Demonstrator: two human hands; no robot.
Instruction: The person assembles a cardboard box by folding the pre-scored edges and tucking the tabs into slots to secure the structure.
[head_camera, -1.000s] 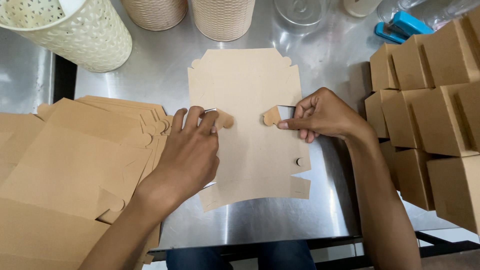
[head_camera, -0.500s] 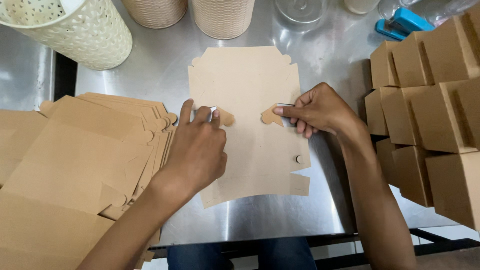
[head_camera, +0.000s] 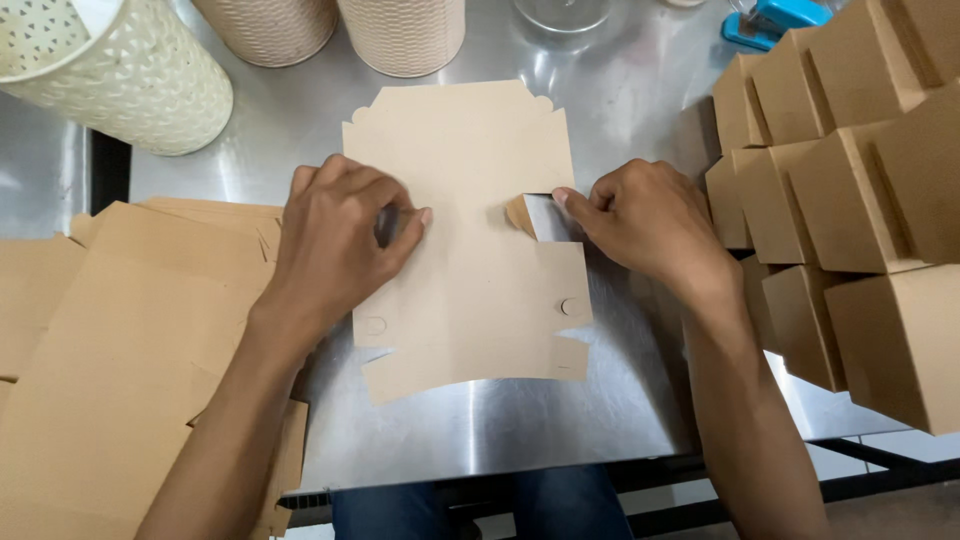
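A flat brown cardboard box blank (head_camera: 462, 270) lies on the steel table (head_camera: 480, 430) in front of me. My left hand (head_camera: 340, 235) rests on its left edge, fingers curled over the side tab there, which is hidden beneath them. My right hand (head_camera: 645, 220) pinches the right side tab (head_camera: 535, 215), folded inward so its pale underside shows. A small round cut-out (head_camera: 568, 306) sits near the blank's lower right edge.
A pile of flat brown blanks (head_camera: 120, 360) lies at the left. Folded brown boxes (head_camera: 850, 200) are stacked at the right. Pale perforated baskets (head_camera: 110, 70) and cylinders (head_camera: 400, 30) stand at the back, with a blue stapler (head_camera: 775, 18) at the far right.
Both hands have pushed the side tabs further inward. The right tab now stands folded up with its pale side showing, and the left hand's fingers have curled over the left tab.
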